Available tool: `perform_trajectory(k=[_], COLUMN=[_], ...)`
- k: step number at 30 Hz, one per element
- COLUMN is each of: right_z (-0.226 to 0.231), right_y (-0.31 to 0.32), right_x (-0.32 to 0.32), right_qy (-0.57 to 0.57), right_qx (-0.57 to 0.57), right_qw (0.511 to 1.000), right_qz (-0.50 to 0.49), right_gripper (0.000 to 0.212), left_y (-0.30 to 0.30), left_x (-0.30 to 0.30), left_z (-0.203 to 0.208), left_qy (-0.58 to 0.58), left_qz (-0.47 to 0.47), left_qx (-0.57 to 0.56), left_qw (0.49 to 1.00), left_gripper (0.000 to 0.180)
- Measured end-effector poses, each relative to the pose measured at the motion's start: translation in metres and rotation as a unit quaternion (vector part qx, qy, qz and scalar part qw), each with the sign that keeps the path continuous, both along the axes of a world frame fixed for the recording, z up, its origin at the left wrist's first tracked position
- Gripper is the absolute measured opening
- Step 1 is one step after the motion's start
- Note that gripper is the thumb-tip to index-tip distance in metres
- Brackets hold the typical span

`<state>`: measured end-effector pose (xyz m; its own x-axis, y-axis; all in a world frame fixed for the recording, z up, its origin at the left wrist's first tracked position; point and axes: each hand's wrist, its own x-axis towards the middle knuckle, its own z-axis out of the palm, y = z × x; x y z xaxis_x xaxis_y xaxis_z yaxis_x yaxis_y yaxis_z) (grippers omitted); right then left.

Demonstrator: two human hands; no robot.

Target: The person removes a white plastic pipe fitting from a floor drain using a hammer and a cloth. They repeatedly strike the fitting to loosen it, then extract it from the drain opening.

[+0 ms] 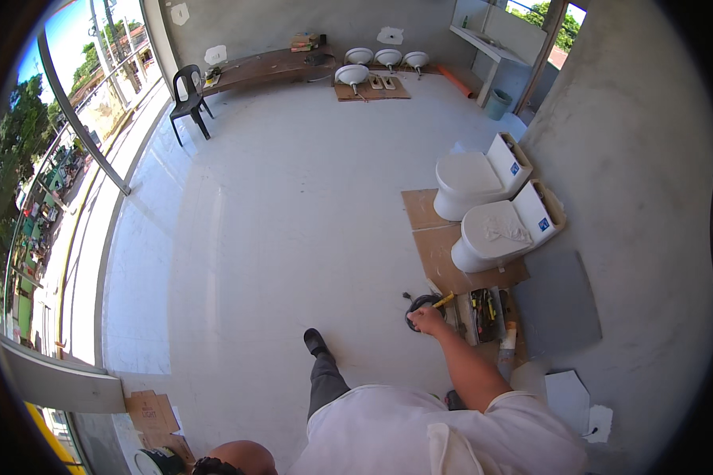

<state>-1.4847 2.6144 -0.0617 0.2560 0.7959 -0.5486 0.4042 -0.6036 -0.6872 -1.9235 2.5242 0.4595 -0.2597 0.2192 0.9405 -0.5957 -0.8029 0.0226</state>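
Note:
My right hand (426, 319) reaches forward on the right, its fingers closed around a slim yellow stick-like tool (444, 300), whose kind I cannot make out. Just beyond and around the hand lies a coiled black cord (410, 317) on the floor. A box of hand tools (486, 313) stands right of the hand, apart from it. Of my left arm, only a bent bare part (244, 454) shows at the lower edge; the left hand is out of sight.
Two white toilets (469, 176) stand on cardboard (433, 255) along the right wall. Several white washbasins (352, 74) sit near the far wall. A black chair (187, 101) is at the far left. A grey panel (561, 305) lies beside the tools; a green bucket (498, 104) stands farther back.

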Motion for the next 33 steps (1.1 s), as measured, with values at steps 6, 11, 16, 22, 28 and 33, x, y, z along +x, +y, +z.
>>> perform_trajectory(k=[6, 11, 16, 22, 28, 33], right_z=[0.000, -0.003, -0.018, -0.048, -0.053, -0.041], right_y=[0.106, 0.148, 0.203, 0.360, 0.613, 0.814], right_x=[-0.033, -0.026, -0.019, 0.022, 0.119, 0.174], right_qy=[-0.057, 0.000, 0.053, 0.077, 0.012, -0.006], right_qx=[-0.217, -0.229, -0.290, -0.311, -0.188, -0.052], right_qw=[0.974, 0.952, 0.906, 0.897, 0.970, 0.985], right_qz=[-0.006, -0.205, -0.303, -0.303, -0.153, -0.162], right_gripper=[0.037, 0.039, 0.037, 0.039, 0.043, 0.041], left_y=[0.229, 0.384, 0.530, 0.728, 0.931, 1.115], left_x=[-0.039, -0.026, 0.012, 0.080, 0.114, 0.167], left_z=[-0.028, -0.011, -0.009, -0.008, 0.015, -0.041], left_qy=[0.027, 0.016, 0.002, 0.024, 0.060, 0.522], left_qz=[0.003, 0.031, 0.031, -0.102, -0.328, 0.014], left_qx=[0.153, 0.184, 0.224, 0.156, 0.163, -0.066], left_qw=[0.988, 0.982, 0.974, 0.982, 0.928, 0.850], left_gripper=[0.026, 0.038, 0.046, 0.036, 0.031, 0.012])
